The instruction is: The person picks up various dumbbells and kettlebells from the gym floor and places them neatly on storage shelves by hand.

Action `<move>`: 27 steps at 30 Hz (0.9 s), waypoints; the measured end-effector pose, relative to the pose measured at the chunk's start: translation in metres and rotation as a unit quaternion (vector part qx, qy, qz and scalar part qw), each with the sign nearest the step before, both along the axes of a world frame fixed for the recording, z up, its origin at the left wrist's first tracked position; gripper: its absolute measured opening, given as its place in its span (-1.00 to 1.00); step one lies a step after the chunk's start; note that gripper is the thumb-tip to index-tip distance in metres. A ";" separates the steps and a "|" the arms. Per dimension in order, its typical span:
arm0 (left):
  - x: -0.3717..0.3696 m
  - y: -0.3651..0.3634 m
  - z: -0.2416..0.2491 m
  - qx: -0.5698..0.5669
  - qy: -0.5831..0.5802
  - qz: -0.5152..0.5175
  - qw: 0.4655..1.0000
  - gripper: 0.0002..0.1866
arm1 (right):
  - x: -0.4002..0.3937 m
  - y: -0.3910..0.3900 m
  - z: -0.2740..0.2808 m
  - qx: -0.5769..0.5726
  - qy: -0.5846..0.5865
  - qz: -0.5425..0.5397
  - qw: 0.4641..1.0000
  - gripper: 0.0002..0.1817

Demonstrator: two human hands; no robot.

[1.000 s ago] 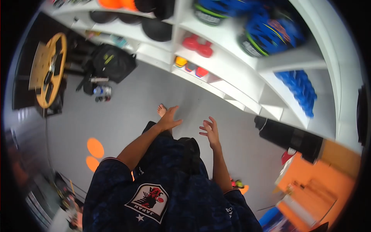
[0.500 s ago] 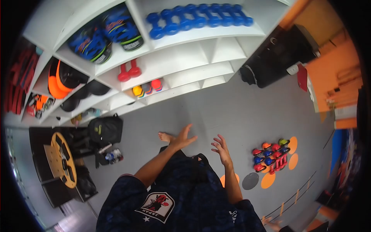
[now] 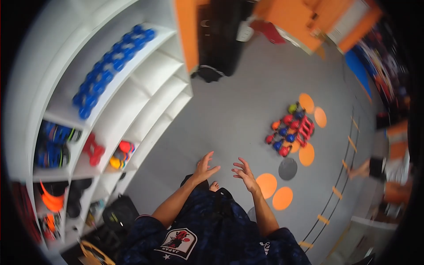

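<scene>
My left hand (image 3: 205, 168) is held out in front of my body with its fingers apart and nothing in it. Opposite it, my right hand (image 3: 245, 175) also hangs in the air, fingers spread and bare. A gap separates the two palms. On the floor ahead and to the right sits a cluster of small kettlebells (image 3: 287, 131) in red, blue, orange and green, well away from both hands. Red dumbbells (image 3: 304, 129) lie against this cluster.
White shelving (image 3: 152, 73) on the left holds blue dumbbells (image 3: 115, 62) and a red dumbbell (image 3: 93, 150). Orange floor discs (image 3: 282, 198) and a dark disc (image 3: 288, 169) lie right. Beyond is an agility ladder (image 3: 337, 192). A backpack (image 3: 120, 213) rests near the shelves.
My view has turned to the right, so the shelving has swung to the left and the kettlebells lie nearer the middle. Both hands stay raised, open and without anything in them.
</scene>
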State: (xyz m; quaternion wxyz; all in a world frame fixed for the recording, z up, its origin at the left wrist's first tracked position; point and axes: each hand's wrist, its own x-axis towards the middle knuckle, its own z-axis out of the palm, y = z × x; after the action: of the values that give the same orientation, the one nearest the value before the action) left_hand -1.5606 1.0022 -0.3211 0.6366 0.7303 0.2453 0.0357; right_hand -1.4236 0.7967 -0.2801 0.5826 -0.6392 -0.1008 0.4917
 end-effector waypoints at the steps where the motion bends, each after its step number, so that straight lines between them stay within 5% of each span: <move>1: 0.012 0.000 0.002 -0.023 -0.006 -0.015 1.000 -0.13 | 0.003 -0.007 -0.002 -0.004 -0.002 -0.029 1.000 -0.27; 15: 0.183 -0.028 0.027 -0.079 -0.007 -0.332 0.940 -0.17 | 0.002 -0.085 0.016 -0.054 -0.102 -0.438 0.892 -0.18; 27: 0.259 -0.260 0.014 -0.040 -0.034 -0.484 0.874 -0.07 | 0.006 -0.298 0.016 -0.029 -0.080 -0.600 0.796 -0.22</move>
State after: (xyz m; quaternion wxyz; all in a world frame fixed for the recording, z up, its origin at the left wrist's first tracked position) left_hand -1.3018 0.7421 -0.3069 0.6105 0.7303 -0.1589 -0.2619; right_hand -1.4179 0.4986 -0.2640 0.7319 -0.6252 0.2708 -0.0064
